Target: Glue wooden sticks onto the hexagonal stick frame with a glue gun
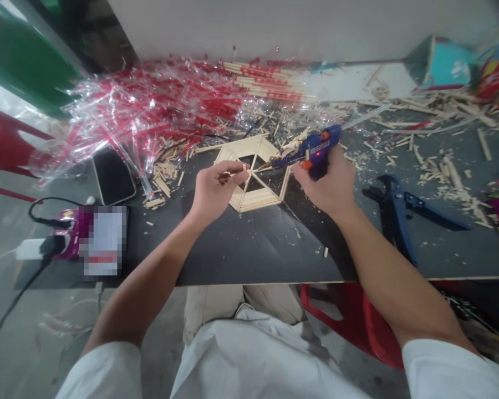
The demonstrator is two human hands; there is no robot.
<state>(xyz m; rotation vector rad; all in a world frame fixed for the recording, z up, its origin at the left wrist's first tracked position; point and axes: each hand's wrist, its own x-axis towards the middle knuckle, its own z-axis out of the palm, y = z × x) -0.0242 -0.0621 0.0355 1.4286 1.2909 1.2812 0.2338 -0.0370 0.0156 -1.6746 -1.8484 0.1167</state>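
Observation:
A hexagonal frame of pale wooden sticks point(260, 198) lies on the dark tabletop, with spokes meeting at its middle and dark gaps between them. Over its left side is my left hand point(217, 191), thumb and forefinger pinched near the hub around what looks like a short piece of wooden stick point(244, 167). My right hand point(331, 180) grips a blue glue gun point(322, 143) with orange parts and a small red light. The gun's nozzle points left, close to the spokes' meeting point; whether it touches them I cannot tell. My right fingers are partly hidden by the gun.
Red and clear plastic wrappers point(149, 105) heap at the back left, beside bundled chopsticks point(270, 83). A blue cutter tool point(395, 213) lies at right among stick offcuts. At left are a dark phone point(114, 176), another lit phone point(105, 241) and a purple power strip point(72, 233).

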